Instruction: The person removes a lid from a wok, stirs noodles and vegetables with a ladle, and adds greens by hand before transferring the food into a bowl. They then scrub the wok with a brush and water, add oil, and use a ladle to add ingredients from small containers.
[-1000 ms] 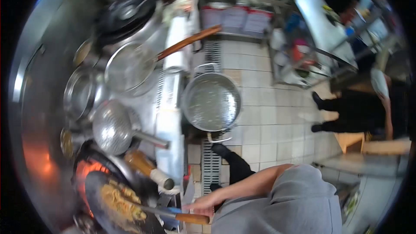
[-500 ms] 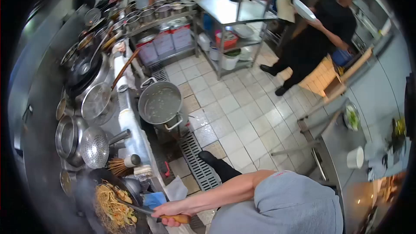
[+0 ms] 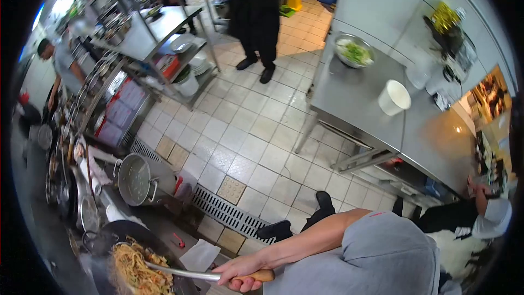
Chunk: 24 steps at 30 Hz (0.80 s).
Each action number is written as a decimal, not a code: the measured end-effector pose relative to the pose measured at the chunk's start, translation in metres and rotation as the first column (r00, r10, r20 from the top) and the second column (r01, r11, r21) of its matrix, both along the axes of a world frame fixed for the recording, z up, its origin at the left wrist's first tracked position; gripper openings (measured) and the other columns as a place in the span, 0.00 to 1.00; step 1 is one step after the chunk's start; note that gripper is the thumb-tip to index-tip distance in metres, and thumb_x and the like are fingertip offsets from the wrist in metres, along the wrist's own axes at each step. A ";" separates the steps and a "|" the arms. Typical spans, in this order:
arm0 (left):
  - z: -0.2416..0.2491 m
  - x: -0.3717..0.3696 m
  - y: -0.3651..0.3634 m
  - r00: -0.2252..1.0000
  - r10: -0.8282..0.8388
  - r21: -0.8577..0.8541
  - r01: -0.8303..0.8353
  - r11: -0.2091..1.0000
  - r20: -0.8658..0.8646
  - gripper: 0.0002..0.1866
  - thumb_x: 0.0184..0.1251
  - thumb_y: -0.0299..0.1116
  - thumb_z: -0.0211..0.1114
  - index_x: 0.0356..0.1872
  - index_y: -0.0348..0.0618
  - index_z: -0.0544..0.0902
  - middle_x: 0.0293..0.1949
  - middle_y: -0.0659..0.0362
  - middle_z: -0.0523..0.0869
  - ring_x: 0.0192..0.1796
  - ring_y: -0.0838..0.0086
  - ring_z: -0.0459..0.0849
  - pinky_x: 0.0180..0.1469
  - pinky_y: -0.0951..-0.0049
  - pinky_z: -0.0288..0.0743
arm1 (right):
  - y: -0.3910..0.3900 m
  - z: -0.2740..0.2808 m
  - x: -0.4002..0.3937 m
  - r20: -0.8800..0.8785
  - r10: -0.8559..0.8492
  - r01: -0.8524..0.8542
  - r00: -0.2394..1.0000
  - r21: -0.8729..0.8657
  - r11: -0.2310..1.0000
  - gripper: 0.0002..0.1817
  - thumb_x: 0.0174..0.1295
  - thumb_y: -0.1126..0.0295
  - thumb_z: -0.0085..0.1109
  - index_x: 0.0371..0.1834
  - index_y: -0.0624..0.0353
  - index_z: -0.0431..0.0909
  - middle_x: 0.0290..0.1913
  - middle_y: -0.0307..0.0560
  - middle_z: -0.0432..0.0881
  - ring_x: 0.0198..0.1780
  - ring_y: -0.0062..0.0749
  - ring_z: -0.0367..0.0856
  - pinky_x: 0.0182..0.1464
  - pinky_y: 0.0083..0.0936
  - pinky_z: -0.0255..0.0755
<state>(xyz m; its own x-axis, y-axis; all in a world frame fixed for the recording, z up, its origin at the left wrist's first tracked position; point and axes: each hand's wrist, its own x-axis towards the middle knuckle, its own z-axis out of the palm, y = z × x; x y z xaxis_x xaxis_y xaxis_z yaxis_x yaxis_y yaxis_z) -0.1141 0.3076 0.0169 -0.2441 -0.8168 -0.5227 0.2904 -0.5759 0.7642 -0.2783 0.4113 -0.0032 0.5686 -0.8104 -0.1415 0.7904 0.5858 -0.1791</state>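
One of my hands [image 3: 240, 272] is wrapped round the wooden handle [image 3: 265, 275] of a metal cooking utensil at the bottom centre. It appears to be my right hand, at the end of a bare arm from a grey sleeve. The metal shaft [image 3: 191, 274] runs left into a dark wok [image 3: 112, 230]. Its far end is among noodles [image 3: 134, 265] mixed with vegetable pieces. The wok's lower part is cut off by the frame edge. My left hand is not visible.
A large pot [image 3: 134, 179] stands beside the stove. Beyond a floor drain [image 3: 224, 207] is a steel counter [image 3: 349, 90] with a bowl of greens [image 3: 355, 51] and a white tub [image 3: 394, 98]. A person in black [image 3: 255, 16] stands at the back holding a dish; other people work left and right.
The view has swung right, bringing the steel counter and another person into fuller view. The wok and noodles now sit nearer my hand's level, tilted up. My hand still grips the handle.
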 end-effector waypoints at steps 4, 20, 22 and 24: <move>0.015 -0.012 0.039 0.993 -0.116 0.006 0.117 0.993 -0.036 0.10 0.67 0.36 0.53 0.28 0.46 0.64 0.20 0.62 0.67 0.18 0.84 0.66 0.21 0.85 0.61 | 0.101 0.017 -0.038 -0.070 -0.253 0.259 0.965 0.099 0.961 0.14 0.65 0.63 0.48 0.52 0.41 0.61 0.20 0.30 0.59 0.14 0.11 0.57 0.11 0.13 0.54; -0.023 -0.176 0.253 0.745 -0.608 0.235 0.665 0.709 -0.273 0.14 0.46 0.21 0.54 0.38 0.34 0.68 0.30 0.48 0.79 0.31 0.53 0.83 0.28 0.62 0.80 | 0.446 0.087 -0.100 -0.166 -0.841 0.820 0.514 0.384 0.425 0.19 0.70 0.67 0.40 0.64 0.42 0.61 0.19 0.31 0.59 0.11 0.11 0.55 0.09 0.15 0.55; -0.021 -0.195 0.267 0.718 -0.643 0.203 0.694 0.690 -0.268 0.14 0.47 0.24 0.54 0.38 0.34 0.71 0.31 0.49 0.81 0.31 0.58 0.84 0.28 0.65 0.81 | 0.460 0.103 -0.097 -0.180 -0.865 0.847 0.469 0.370 0.382 0.19 0.70 0.67 0.39 0.64 0.43 0.61 0.19 0.31 0.59 0.11 0.10 0.55 0.08 0.14 0.54; -0.013 -0.214 0.276 0.681 -0.683 0.116 0.725 0.678 -0.264 0.15 0.45 0.21 0.54 0.39 0.34 0.71 0.34 0.49 0.80 0.33 0.57 0.84 0.35 0.60 0.81 | 0.472 0.119 -0.092 -0.184 -0.903 0.888 0.389 0.335 0.315 0.20 0.70 0.66 0.39 0.65 0.44 0.60 0.19 0.31 0.59 0.10 0.09 0.55 0.08 0.13 0.53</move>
<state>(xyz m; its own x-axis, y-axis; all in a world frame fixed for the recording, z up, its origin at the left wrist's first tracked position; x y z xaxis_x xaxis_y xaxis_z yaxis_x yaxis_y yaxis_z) -0.3283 0.5840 0.0035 -0.8109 -0.2460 -0.5309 -0.1437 -0.7958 0.5883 -0.3700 0.8830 0.1157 -0.4641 -0.7265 -0.5068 0.8716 -0.4764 -0.1153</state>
